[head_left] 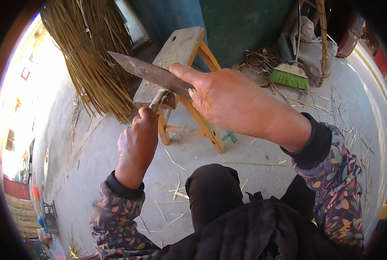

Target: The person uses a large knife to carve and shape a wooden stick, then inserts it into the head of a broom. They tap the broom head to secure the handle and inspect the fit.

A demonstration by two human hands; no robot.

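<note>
Steadying is advised: the stick (pixel 158 99), gripped in the left hand (pixel 137 141) with its tip by the near end of the worktop (pixel 181 45), should be held firm while the knife (pixel 148 71), grasped in the right hand (pixel 230 97), is angled shallowly, clear of the left hand.

1. Glare blows out detail at your far left.
2. Your floor (pixel 93 151) looks pale, softly lit.
3. Your trousers (pixel 213 195) and the green panel (pixel 239 34) sit dim.
4. A black fisheye rim bends your outer edges.
5. Your left hand (pixel 138 138) and right hand (pixel 230 95) look fairly sharp.
</note>
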